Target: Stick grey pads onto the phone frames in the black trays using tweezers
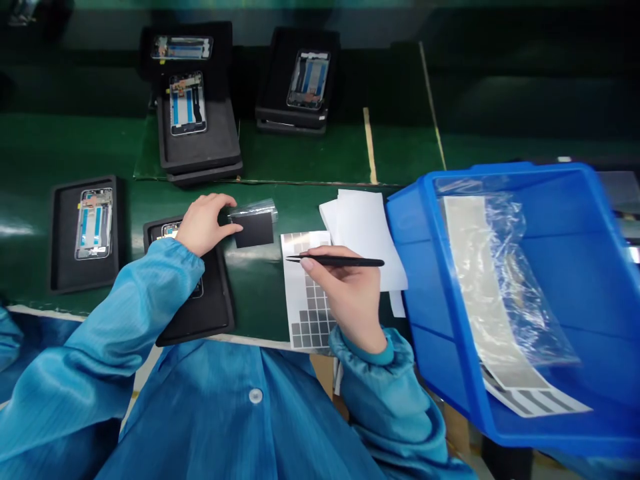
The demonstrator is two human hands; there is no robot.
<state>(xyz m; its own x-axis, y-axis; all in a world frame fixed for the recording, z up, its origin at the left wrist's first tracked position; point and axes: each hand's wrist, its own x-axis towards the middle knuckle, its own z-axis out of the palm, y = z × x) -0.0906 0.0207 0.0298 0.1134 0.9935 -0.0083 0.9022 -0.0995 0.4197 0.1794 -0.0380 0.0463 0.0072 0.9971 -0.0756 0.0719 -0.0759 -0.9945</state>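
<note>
My left hand point(207, 223) is at the left edge of a small clear plastic bag point(265, 209) with a dark rectangle point(256, 230) in it; thumb and fingers are apart, and whether they pinch the film is unclear. Beneath my left wrist lies a black tray point(213, 307) holding a phone frame point(199, 288), mostly hidden by my sleeve. My right hand point(353, 293) holds black tweezers point(345, 261), their tips pointing left over a white sheet of grey square stickers point(313, 310).
Left stands a black tray point(59, 233) with a phone frame point(94, 223). Stacked trays point(200, 150) point(267, 100) with phone frames sit at the back. White papers point(370, 233) lie beside a blue bin point(440, 320) holding sticker strips point(475, 267) and plastic film.
</note>
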